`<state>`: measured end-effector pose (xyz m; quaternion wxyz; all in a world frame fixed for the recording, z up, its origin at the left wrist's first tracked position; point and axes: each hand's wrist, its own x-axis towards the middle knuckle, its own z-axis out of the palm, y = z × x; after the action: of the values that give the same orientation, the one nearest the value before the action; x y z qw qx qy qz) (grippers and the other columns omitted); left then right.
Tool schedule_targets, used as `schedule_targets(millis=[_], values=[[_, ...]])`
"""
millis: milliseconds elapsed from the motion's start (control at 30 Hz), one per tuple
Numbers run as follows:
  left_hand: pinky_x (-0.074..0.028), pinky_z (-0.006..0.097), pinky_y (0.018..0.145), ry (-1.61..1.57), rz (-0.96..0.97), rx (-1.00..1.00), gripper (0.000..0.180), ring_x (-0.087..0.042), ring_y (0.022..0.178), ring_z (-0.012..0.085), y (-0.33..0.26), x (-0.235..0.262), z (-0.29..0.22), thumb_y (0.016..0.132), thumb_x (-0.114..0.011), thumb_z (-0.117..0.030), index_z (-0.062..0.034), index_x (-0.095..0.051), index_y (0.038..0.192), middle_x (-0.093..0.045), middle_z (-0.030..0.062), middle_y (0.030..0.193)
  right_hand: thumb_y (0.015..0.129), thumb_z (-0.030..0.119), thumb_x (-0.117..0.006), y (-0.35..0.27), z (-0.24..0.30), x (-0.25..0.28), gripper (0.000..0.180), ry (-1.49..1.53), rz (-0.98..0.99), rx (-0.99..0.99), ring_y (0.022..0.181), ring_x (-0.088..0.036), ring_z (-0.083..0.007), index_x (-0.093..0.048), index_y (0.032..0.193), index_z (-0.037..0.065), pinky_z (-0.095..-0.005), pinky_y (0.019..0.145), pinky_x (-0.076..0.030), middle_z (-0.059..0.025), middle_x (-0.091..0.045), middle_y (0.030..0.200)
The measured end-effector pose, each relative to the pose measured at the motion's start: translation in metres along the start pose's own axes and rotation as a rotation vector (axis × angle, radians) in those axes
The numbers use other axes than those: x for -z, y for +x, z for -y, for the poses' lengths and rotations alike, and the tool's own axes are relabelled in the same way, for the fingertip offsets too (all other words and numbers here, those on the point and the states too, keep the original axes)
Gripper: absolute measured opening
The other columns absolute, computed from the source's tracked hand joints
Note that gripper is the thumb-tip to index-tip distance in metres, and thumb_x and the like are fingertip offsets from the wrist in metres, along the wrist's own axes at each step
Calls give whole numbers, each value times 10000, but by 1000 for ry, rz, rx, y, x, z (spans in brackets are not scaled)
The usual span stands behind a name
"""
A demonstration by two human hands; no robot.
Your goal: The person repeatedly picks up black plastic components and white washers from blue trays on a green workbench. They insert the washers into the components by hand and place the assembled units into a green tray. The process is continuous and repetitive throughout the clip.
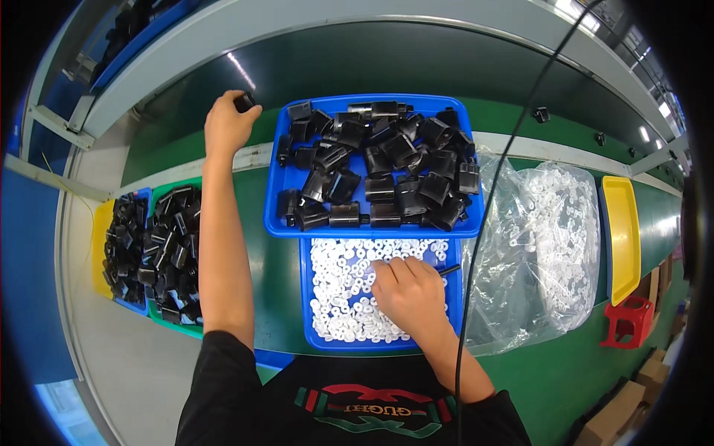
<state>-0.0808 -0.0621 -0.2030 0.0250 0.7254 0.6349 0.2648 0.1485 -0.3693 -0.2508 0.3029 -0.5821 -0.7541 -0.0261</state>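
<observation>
My left hand point(227, 128) is stretched out at the far left, over the green belt beyond the pale rail. Its fingers are closed on a small black plastic housing point(244, 102). My right hand point(409, 293) is down over a blue tray point(306, 297) of small white ring-shaped washers point(338, 297). The fingers of that hand are curled, and a thin black rod-shaped tool point(450, 270) sticks out beside the knuckles; its other end and the fingertips are hidden. Just beyond, a larger blue tray point(279, 171) full of black plastic housings point(379, 160) overlaps the washer tray's far edge.
A clear plastic bag of white washers point(554, 238) lies right, beside a yellow tray point(623, 238). Green and blue bins of black parts point(175, 253) stand left. Loose black housings point(541, 114) sit on the far belt. A black cable point(513, 141) hangs across the view.
</observation>
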Motion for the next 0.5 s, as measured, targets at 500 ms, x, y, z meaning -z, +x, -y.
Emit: schedule_targets(millis=[500], values=[[-479,408,984,-110,272,-336,422,-610,1147,328,11,-14,-60,783,-603,-107,-17,-654,1193,-628,204,1241,720,122,-720,-9,-6,-3,186,-21,119,-54,665,-606,-208,-652,876,48,-332,593,-495,-62,-556,772]])
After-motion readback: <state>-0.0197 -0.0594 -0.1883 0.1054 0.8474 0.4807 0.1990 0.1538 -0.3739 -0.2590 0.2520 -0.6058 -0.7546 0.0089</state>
